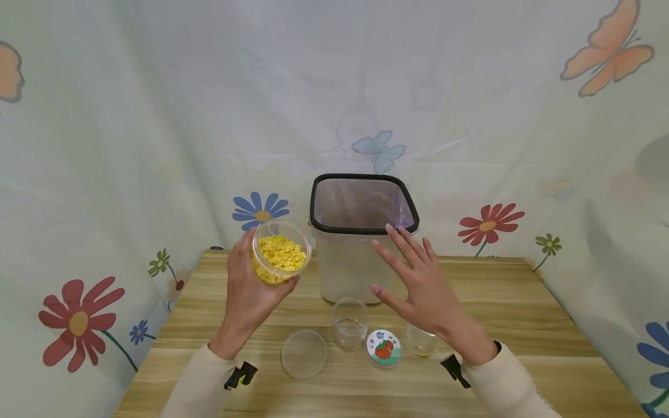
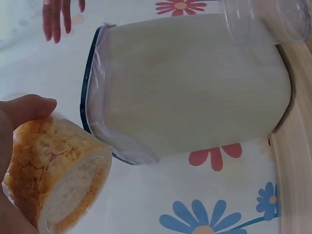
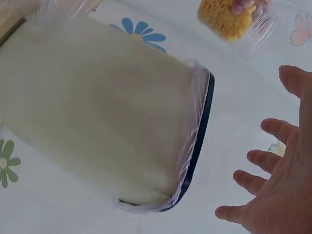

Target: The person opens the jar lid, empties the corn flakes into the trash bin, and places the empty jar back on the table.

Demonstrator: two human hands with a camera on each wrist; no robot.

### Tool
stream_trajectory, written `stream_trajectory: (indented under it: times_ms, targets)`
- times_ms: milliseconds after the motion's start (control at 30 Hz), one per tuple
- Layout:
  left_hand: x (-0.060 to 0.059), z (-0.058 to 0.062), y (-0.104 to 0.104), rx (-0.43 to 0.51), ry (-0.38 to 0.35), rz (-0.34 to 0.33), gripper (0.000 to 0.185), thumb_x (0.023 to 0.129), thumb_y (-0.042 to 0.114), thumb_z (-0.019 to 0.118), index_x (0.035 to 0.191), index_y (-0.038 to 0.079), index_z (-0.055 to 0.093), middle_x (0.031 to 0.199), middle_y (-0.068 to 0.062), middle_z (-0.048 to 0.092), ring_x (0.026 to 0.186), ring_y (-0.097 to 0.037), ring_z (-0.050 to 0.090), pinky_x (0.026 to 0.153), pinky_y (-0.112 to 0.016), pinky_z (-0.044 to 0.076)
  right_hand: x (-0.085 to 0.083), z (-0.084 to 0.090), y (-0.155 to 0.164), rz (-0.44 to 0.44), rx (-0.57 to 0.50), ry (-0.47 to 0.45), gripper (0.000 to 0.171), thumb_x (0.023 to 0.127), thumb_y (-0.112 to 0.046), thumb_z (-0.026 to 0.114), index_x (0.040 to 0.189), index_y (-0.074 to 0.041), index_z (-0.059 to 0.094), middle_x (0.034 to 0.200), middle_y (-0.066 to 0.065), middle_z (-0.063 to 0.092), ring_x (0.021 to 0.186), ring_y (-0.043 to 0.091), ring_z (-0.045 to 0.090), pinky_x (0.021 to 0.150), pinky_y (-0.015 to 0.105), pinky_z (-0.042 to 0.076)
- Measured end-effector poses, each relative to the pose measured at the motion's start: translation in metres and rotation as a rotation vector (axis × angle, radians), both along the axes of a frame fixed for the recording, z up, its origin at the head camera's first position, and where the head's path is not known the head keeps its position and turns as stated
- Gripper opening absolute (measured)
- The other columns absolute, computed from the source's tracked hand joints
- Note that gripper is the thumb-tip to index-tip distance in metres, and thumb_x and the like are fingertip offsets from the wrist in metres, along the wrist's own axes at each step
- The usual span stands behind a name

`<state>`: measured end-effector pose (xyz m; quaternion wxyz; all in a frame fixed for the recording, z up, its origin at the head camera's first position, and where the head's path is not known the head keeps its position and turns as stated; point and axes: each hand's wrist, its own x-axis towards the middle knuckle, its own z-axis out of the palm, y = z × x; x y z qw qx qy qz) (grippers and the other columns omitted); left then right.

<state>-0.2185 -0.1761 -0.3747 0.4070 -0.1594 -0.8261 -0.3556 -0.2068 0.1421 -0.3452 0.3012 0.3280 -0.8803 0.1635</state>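
Head view: the left hand [image 1: 250, 288] grips a clear tub of yellow flakes [image 1: 280, 252], lifted off the wooden bench [image 1: 522, 325] and tilted, at about 9 o'clock from a white bin [image 1: 360, 244] with a black rim and plastic liner. The right hand [image 1: 425, 284] hovers with fingers spread wide, holding nothing, in front of the bin's 4 o'clock side. Near the wrists on the bench lie a clear lid [image 1: 304, 354], an empty clear cup [image 1: 349, 324], a tomato-printed lid [image 1: 384, 347] and a small cup [image 1: 422, 341].
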Motion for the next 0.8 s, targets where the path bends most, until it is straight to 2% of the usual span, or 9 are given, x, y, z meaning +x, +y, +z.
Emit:
stream_trajectory:
  times_ms: [233,400,533,667,800]
  targets:
    - [-0.009,0.012,0.007,-0.003,0.059,-0.015,0.114,0.055,0.028,0.092,0.149,0.005,0.031,0.143,-0.015,0.046,0.128,-0.033,0.043,0.105,-0.055,0.036,-0.02,0.012,0.015,-0.061,-0.063,-0.037,0.07,0.089,-0.044,0.065,0.151,-0.023,0.04,0.162,0.01,0.027,0.15,0.036,0.023,0.116,0.069,0.014]
    - [-0.013,0.019,0.01,0.0,0.059,-0.026,0.116,0.056,0.028,0.093,0.151,0.008,0.029,0.142,-0.016,0.046,0.127,-0.032,0.043,0.104,-0.054,0.036,-0.041,0.019,0.027,-0.123,-0.094,-0.054,0.067,0.09,-0.04,0.065,0.15,-0.021,0.042,0.16,0.014,0.031,0.147,0.038,0.027,0.117,0.066,0.018]
    - [-0.018,0.023,0.011,0.005,0.061,-0.02,0.117,0.056,0.028,0.093,0.151,0.006,0.029,0.14,-0.018,0.046,0.127,-0.034,0.043,0.105,-0.055,0.035,-0.055,0.026,0.034,-0.151,-0.083,-0.07,0.065,0.092,-0.041,0.062,0.15,-0.018,0.042,0.16,0.016,0.03,0.146,0.041,0.029,0.117,0.063,0.02]
    - [-0.022,0.026,0.011,0.009,0.065,-0.021,0.116,0.056,0.029,0.093,0.15,0.004,0.03,0.141,-0.018,0.047,0.128,-0.034,0.043,0.106,-0.056,0.035,-0.064,0.032,0.037,-0.188,-0.035,-0.139,0.068,0.094,-0.047,0.058,0.152,-0.019,0.037,0.162,0.016,0.024,0.147,0.043,0.025,0.116,0.065,0.02]
    - [-0.027,0.03,0.012,0.005,0.059,-0.019,0.115,0.057,0.03,0.092,0.15,0.005,0.029,0.142,-0.018,0.046,0.13,-0.034,0.043,0.106,-0.057,0.034,-0.074,0.037,0.036,-0.206,-0.007,-0.26,0.071,0.096,-0.051,0.053,0.156,-0.021,0.028,0.165,0.015,0.017,0.148,0.045,0.022,0.114,0.067,0.024]
